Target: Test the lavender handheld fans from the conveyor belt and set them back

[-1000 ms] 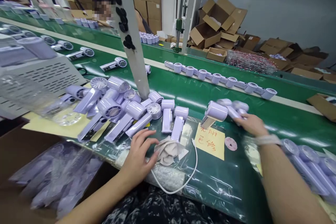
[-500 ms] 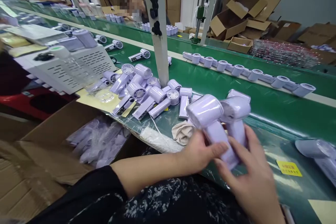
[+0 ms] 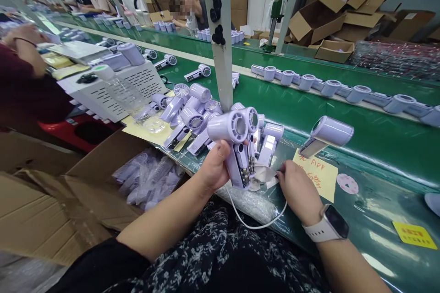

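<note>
My left hand [image 3: 215, 165] is closed around a lilac handheld fan [image 3: 223, 127], with a second fan [image 3: 252, 120] held close behind it. Both stand tilted, and their handles show bare electronics on the open side. Near the handles' lower ends, my right hand [image 3: 299, 190] pinches a white cable [image 3: 252, 227], which loops down in front of the bench edge; its tip is hard to make out. A pale cloth [image 3: 261, 175] lies between my hands. Beside them, several more lilac fans [image 3: 190, 119] are piled on the bench.
A lone fan [image 3: 332, 130] rests by a handwritten yellow note [image 3: 321, 181]. Fans line the green conveyor [image 3: 305, 114] behind a white post [image 3: 223, 64]. On the left are a slotted white box [image 3: 137, 84], a clear bottle [image 3: 123, 91] and an open carton [image 3: 92, 155] of plastic-wrapped pieces. Co-workers sit beyond.
The two fans have moved left and turned, so their vented ends and electronics show. My right hand has let go of the fans and now grips the cable. The view has shifted.
</note>
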A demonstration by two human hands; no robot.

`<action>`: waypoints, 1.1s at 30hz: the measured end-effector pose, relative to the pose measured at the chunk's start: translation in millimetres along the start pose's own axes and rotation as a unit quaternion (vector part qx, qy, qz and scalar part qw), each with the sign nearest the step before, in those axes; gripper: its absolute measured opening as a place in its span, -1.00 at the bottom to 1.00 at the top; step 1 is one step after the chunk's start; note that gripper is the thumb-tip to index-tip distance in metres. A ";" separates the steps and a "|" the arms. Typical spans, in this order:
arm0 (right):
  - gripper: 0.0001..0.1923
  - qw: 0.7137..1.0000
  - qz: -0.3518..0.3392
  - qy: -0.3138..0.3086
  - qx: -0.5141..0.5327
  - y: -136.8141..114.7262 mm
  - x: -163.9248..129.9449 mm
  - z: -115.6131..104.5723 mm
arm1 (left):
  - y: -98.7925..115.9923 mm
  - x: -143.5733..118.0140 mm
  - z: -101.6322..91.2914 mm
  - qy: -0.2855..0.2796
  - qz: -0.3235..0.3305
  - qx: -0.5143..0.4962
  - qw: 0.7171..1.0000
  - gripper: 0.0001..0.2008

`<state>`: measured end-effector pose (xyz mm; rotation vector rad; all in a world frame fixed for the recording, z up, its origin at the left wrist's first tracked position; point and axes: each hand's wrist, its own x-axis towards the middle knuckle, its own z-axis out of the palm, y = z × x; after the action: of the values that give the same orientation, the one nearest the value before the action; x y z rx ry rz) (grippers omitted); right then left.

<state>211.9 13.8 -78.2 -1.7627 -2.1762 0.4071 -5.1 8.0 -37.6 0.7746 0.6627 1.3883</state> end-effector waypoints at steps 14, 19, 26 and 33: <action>-0.71 0.840 0.034 -0.201 0.503 -45.5 -47.6 -47.7 | -9.8 21.6 42.8 -0.009 -0.020 -0.097 0.995 -0.24; -0.56 0.809 0.023 -0.114 0.576 -64.8 -55.0 -28.4 | -6.3 19.3 43.2 -0.009 -0.001 -0.100 0.995 -0.24; -0.53 0.777 0.063 -0.103 0.618 -75.7 -67.7 -6.2 | -13.8 12.8 37.0 0.006 0.051 -0.061 0.997 -0.25; -0.63 0.869 -0.056 -0.082 0.485 -68.0 -59.5 -24.1 | -8.4 8.9 41.3 0.011 -0.001 -0.151 0.988 -0.26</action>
<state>172.8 -57.6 -32.1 -1.0348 -1.6319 1.3625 33.6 13.0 -19.3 0.5172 0.4548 1.4552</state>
